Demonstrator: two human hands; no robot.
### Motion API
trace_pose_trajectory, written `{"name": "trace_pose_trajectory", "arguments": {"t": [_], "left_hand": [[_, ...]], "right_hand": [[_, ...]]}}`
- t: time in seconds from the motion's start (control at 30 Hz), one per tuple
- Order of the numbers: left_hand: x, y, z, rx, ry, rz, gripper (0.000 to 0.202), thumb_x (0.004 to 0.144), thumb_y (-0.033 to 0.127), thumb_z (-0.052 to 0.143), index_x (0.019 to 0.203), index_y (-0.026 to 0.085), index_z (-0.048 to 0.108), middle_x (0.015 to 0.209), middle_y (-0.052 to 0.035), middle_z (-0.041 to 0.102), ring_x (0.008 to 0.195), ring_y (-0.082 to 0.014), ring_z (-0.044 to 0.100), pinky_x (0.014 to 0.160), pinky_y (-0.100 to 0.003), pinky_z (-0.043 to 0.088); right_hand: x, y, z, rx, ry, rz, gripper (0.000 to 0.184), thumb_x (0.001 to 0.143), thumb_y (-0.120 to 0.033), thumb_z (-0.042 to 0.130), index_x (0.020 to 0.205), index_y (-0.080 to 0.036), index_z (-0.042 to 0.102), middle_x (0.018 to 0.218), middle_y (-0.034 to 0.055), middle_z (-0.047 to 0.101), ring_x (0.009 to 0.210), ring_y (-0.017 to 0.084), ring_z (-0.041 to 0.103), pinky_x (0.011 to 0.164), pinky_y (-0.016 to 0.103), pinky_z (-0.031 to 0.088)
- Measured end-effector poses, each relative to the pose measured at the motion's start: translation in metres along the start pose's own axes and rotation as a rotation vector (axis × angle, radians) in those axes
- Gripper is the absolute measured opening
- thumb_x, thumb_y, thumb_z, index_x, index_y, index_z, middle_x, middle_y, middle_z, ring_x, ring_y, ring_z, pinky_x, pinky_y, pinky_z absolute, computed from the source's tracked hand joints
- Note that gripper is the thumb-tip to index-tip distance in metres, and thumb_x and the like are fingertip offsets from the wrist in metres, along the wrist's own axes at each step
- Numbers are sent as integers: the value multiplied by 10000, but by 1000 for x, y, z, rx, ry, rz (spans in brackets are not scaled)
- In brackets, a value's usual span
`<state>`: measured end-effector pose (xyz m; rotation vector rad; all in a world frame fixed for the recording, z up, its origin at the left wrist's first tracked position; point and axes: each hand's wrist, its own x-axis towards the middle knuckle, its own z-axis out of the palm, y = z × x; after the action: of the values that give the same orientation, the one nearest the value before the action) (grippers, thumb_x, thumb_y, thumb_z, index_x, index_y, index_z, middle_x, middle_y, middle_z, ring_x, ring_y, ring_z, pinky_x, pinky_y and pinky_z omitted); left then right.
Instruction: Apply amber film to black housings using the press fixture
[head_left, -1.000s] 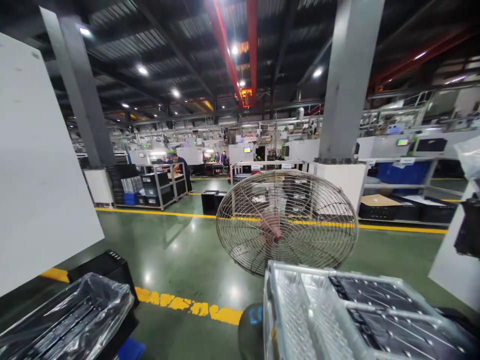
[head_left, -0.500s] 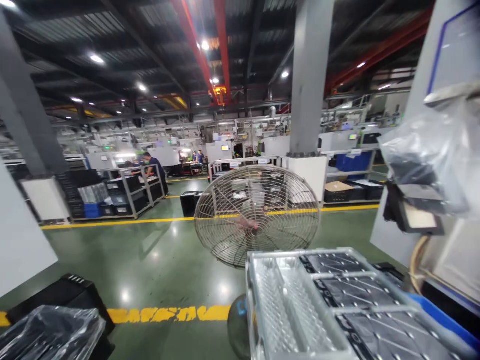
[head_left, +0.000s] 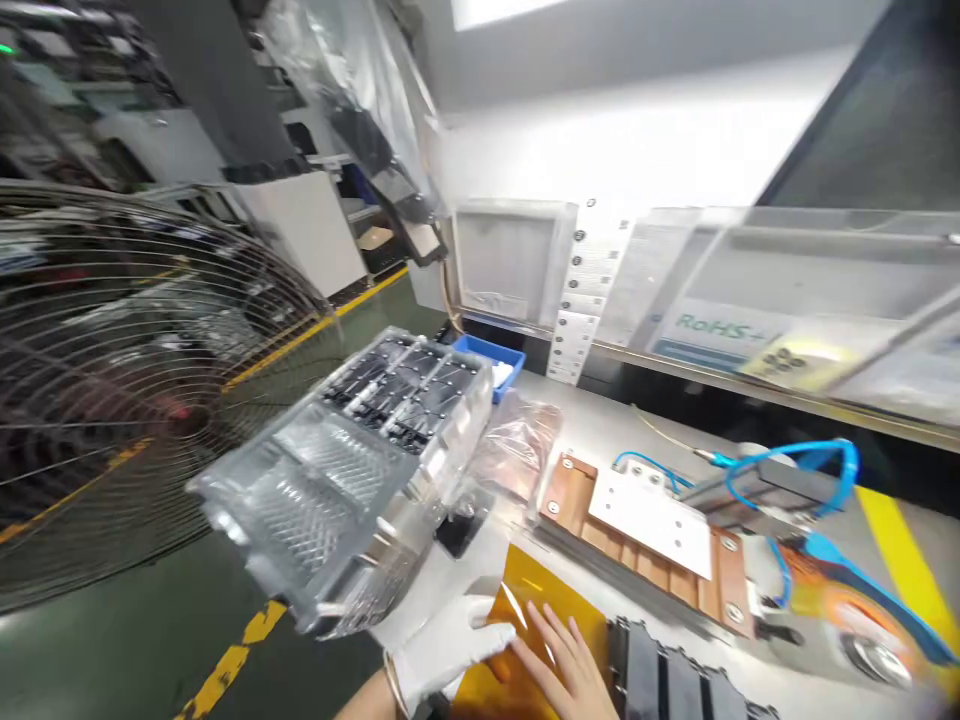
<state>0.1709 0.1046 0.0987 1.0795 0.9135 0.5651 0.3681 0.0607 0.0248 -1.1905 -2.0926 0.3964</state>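
Note:
An amber, see-through plastic sheet (head_left: 536, 600) lies at the bottom middle, in front of me. My left hand (head_left: 446, 645) wears a white glove and has its thumb and fingers closed on the left edge of this sheet. My bare right hand (head_left: 566, 670) rests on the sheet with its fingers stretched out and apart. The gloved fingertips meet one finger of the right hand. Just right of the sheet sits a row of dark grey parts (head_left: 667, 670), cut off by the frame. Beyond them is a fixture (head_left: 652, 520) of brown blocks with a white plate.
Stacked clear trays (head_left: 307, 500) holding black parts stand at the left, near a large wire-caged fan (head_left: 180, 400). Behind are a blue bin (head_left: 506, 355) and a bag of pinkish material (head_left: 517, 440). Blue air hoses (head_left: 799, 455) and an orange tape roll (head_left: 862, 620) lie right.
My view has swung right and down from the factory floor to the workbench. The fan and trays now appear further left. Both hands and the amber sheet have come into view.

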Motion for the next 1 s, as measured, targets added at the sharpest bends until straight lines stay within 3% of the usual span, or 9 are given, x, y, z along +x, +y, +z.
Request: {"name": "trace_pose_trajectory", "arguments": {"t": [0.07,0.17,0.3,0.37,0.5,0.67,0.8,0.9,1.0], "left_hand": [[8,-2,8,45,27,-16,385,815,439,597,1074,168,686,993,-77,706,828,-189,661,730,-297,545],[15,3,22,200,70,-32,335,850,393,556,1068,174,687,928,-64,716,854,-189,663,789,-298,542],[18,16,35,562,81,86,306,903,344,497,1139,259,673,1071,-48,718,965,-192,659,893,-296,507],[19,20,38,709,69,168,306,917,318,470,1152,282,664,1126,-44,706,1011,-197,655,920,-293,496],[22,18,41,877,66,262,300,933,297,423,1107,270,666,1034,-49,723,958,-205,672,874,-295,516],[23,11,45,897,137,277,311,957,353,392,1025,250,677,981,-57,722,911,-206,678,811,-287,522],[23,9,48,793,138,217,319,951,421,409,1018,258,675,970,-47,726,885,-191,674,799,-263,511],[21,14,49,715,136,170,295,936,422,438,1008,264,676,988,-34,724,911,-188,667,823,-260,496],[17,18,50,641,132,121,253,911,390,481,1026,270,672,1006,-17,721,943,-180,660,842,-250,487]], "right_hand": [[3,0,-18,-91,17,-30,480,897,-551,533,1308,-306,569,1364,121,556,1263,321,517,1019,528,463],[13,-6,-43,-212,83,56,437,895,-380,600,1315,-268,553,1288,95,615,1148,253,613,908,364,566],[34,-18,-63,-250,183,188,389,910,-396,581,1274,-259,579,1184,88,657,1048,234,656,827,334,598],[41,-22,-69,-235,175,182,314,913,-359,583,1210,-265,617,1142,67,680,1011,218,670,814,311,598],[43,-24,-72,-121,149,114,211,924,-219,546,1117,-218,629,1076,48,717,983,179,686,860,246,564],[33,-20,-59,188,166,315,175,951,-284,497,1011,-215,646,921,40,737,826,141,707,749,169,548],[32,-25,-49,448,287,541,207,896,-405,583,921,-227,685,843,21,729,772,134,693,746,157,523],[36,-32,-51,634,351,664,262,849,-472,631,869,-219,697,829,38,727,771,155,689,745,187,525],[41,-32,-59,858,277,739,329,813,-515,663,868,-192,697,874,76,735,785,200,700,760,268,556]]}}
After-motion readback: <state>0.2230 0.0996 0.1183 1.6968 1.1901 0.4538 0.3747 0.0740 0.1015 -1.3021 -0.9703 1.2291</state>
